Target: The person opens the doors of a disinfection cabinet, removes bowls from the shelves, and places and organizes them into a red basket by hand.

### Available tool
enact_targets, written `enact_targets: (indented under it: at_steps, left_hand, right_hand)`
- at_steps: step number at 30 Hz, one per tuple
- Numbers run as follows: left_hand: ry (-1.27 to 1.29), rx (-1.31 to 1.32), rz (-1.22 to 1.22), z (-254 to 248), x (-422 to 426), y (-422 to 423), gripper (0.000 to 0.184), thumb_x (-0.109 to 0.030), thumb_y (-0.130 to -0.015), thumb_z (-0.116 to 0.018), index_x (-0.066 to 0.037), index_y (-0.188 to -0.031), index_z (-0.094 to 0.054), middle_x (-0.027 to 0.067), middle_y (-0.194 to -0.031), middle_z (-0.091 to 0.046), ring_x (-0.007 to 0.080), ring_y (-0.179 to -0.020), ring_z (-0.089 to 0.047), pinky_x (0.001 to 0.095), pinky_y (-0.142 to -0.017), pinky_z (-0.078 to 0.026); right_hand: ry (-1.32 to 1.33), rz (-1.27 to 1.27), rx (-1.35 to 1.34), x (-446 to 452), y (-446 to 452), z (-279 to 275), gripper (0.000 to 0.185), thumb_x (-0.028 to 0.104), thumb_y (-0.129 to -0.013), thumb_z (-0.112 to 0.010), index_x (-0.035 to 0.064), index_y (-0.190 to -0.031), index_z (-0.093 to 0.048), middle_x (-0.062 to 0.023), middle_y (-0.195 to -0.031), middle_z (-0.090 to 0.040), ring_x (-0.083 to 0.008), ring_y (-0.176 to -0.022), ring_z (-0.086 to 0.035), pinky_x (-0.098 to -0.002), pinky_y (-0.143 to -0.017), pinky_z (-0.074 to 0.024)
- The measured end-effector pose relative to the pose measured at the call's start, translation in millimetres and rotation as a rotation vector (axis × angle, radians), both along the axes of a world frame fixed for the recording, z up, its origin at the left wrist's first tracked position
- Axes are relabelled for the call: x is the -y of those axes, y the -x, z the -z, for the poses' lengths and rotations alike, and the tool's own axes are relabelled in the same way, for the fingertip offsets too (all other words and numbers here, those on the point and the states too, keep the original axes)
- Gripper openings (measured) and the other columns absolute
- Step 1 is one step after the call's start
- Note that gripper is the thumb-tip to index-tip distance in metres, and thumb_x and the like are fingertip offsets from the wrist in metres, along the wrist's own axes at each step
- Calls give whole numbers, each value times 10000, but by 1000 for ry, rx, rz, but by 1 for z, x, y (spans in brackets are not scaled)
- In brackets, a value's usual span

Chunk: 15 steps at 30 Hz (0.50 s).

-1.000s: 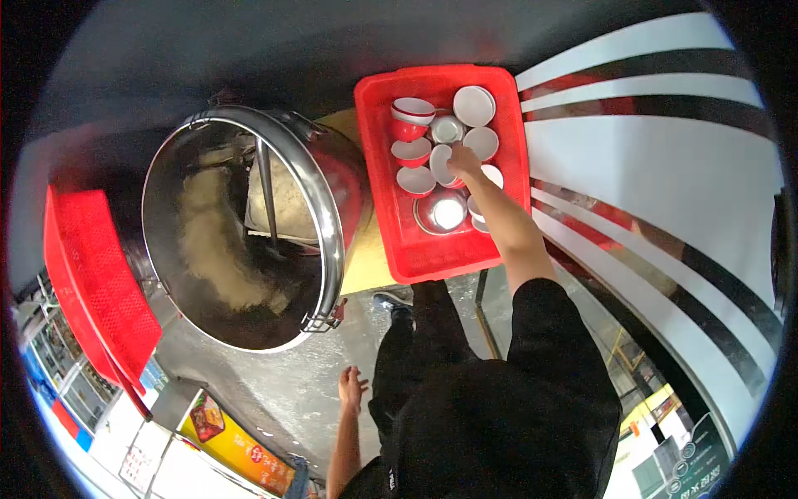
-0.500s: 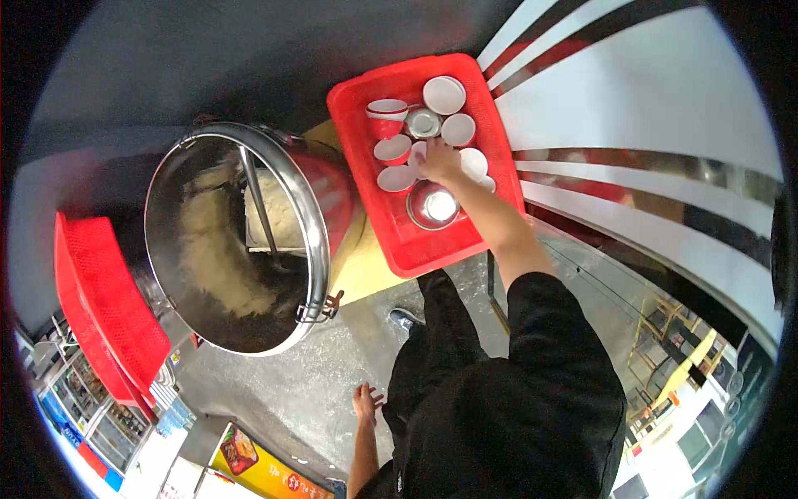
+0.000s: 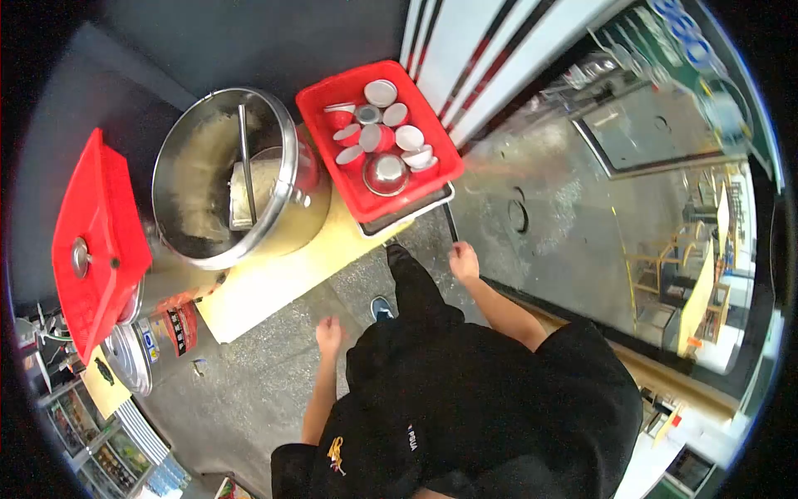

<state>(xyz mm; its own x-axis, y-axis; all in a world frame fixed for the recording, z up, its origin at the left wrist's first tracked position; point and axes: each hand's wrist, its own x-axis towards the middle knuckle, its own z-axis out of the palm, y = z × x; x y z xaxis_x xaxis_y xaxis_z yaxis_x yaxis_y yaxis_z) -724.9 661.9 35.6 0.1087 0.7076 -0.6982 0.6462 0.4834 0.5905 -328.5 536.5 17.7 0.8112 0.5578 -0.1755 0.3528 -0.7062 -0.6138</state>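
Observation:
My right hand (image 3: pixel 464 261) is drawn back below the red basket (image 3: pixel 326 111), fingers curled in, with no object showing in it. It is nearest to a dark metal leg under the basket. Lower down, beside my black clothing, my left hand (image 3: pixel 330 331) hangs over the floor, apart from everything. Motion smears its fingers. Inside the basket sit several red-and-white bowls (image 3: pixel 371 138), some tipped on their sides. A shiny metal bowl (image 3: pixel 386 174) lies near the basket's front end.
A large steel pot (image 3: pixel 291 170) holding a long-handled scoop (image 3: pixel 246 179) stands on a yellow board (image 3: pixel 270 291), left of the basket. Another red basket (image 3: pixel 104 241) is at far left. A striped white panel and a glass pane (image 3: pixel 573 224) stand on the right.
My right hand has left the bowls in the basket and come down toward my body. My left hand has risen slightly. The view has shifted, showing more floor and glass.

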Motion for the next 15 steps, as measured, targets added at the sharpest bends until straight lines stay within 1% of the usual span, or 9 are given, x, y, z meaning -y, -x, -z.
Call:
enact_targets:
  at_steps: [3,4,5,6,7,9,10,13,15]
  left_hand:
    - [-222,13,191,-36,5,-27,334,-298,-918,-545,1,-1024,-649,151,-832,-702,222,-681,-684,362,-662,-524]
    - [-294,30,270,-59,10,-43,341,-323,-917,-550,-18,-1025,-655,144,-829,-703,244,-749,-686,385,-770,-497]
    - [-363,42,351,-91,18,-61,348,-349,-916,-554,-36,-1025,-662,138,-827,-704,266,-818,-688,408,-878,-471]
    - [-467,-2,559,-151,26,-85,377,-399,-905,-566,-58,-1027,-673,147,-852,-704,273,-990,-656,489,-1059,-294]
    - [-710,181,653,-171,40,-101,362,-393,-884,-603,-68,-1024,-679,142,-877,-702,286,-1090,-620,555,-1095,-164]
    - [-1045,389,973,-244,65,-133,397,-388,-829,-685,-36,-1010,-677,115,-865,-674,302,-1257,-509,591,-1090,-158]
    - [-1134,477,1099,-277,82,-146,405,-400,-804,-709,-46,-998,-678,99,-833,-654,281,-1271,-500,591,-1090,-151]
    - [-1260,696,1329,-347,130,-166,480,-530,-793,-671,-77,-950,-687,70,-863,-648,203,-1250,-523,557,-1085,-176]
    - [-1462,766,1409,-376,156,-173,535,-615,-795,-615,-98,-900,-699,30,-862,-648,162,-1195,-560,533,-1087,-184]
  right_hand:
    - [91,64,-74,104,30,-3,195,182,-856,-572,34,-963,-639,-154,-799,-654,-320,-752,-645,-393,-707,-513]
    - [84,60,-67,129,36,0,195,182,-856,-572,34,-963,-639,-154,-799,-654,-320,-752,-645,-393,-707,-513]
    - [-6,139,-258,154,44,5,204,207,-866,-576,32,-950,-639,-108,-753,-640,-251,-700,-632,-360,-658,-503]
    - [-92,226,-454,176,55,6,219,232,-877,-581,29,-937,-639,-62,-708,-627,-181,-649,-618,-327,-609,-492]
    - [-71,229,-558,162,70,-71,245,272,-901,-583,33,-915,-636,-1,-709,-590,-78,-655,-554,-260,-579,-443]
    - [-240,179,-682,159,87,-131,299,313,-929,-591,21,-930,-655,10,-720,-586,-74,-646,-505,-247,-580,-416]
    - [-286,139,-805,149,95,-192,330,343,-962,-555,33,-996,-662,26,-747,-575,-71,-685,-509,-237,-611,-411]
    - [-789,113,-1204,157,113,-302,460,436,-1011,-405,43,-1080,-633,0,-852,-602,-105,-762,-558,-263,-720,-449]
    - [-1143,-27,-1221,180,118,-357,404,392,-1007,-431,43,-1063,-627,-16,-891,-611,-115,-799,-565,-265,-739,-452]
